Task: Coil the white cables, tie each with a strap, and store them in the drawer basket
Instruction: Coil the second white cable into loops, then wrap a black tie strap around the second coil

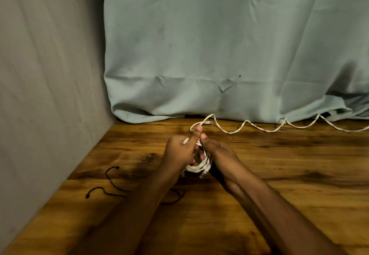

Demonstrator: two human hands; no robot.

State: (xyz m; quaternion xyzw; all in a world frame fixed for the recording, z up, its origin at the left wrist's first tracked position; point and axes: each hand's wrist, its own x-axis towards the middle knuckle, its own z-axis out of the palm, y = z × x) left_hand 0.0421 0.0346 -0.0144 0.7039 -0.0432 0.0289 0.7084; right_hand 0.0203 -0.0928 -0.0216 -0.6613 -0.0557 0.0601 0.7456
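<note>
A coil of white cable (197, 167) sits between both hands over the middle of the wooden table (279, 164). My left hand (180, 150) grips the coil's left side, its thumb raised and pinching a loop of the cable. My right hand (218, 150) holds the coil's right side, thumb tip near the left thumb. The cable's end with its plug (208, 122) sticks out just beyond the thumbs. A second white cable (269, 130) lies loose in waves along the table's back edge, running off to the right. Thin black straps (111, 180) lie on the table at left.
A pale green cloth (219, 55) hangs as a backdrop behind the table. A grey cloth-covered wall (50, 75) closes the left side. No drawer or basket is in view.
</note>
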